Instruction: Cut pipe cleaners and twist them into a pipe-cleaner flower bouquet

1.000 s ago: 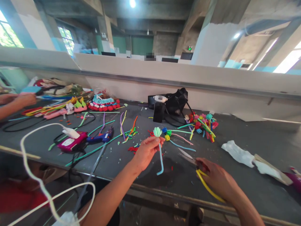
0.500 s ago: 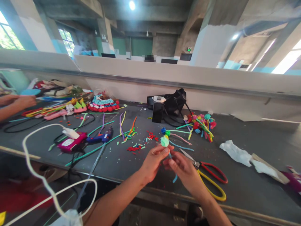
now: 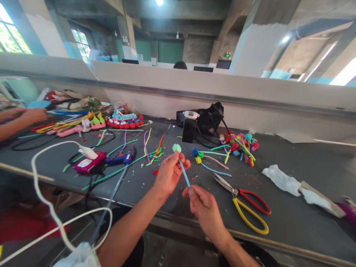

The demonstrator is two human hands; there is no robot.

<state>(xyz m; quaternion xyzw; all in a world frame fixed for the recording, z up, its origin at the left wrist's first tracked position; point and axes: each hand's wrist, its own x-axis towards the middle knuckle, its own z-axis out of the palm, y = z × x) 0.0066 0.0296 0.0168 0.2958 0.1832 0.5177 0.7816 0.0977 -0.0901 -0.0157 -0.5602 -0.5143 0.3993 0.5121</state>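
While fingers of both hands pinch a blue stem | dark tabletop littered | concrete-beamed room, windows left

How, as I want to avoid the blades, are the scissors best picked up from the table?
Probably by the two looped handles, red and yellow, coming from the near right. The scissors lie flat with the blades pointing away to the left and the loops spread toward the right. The right hand seems well placed, once it frees itself of the blue stem.
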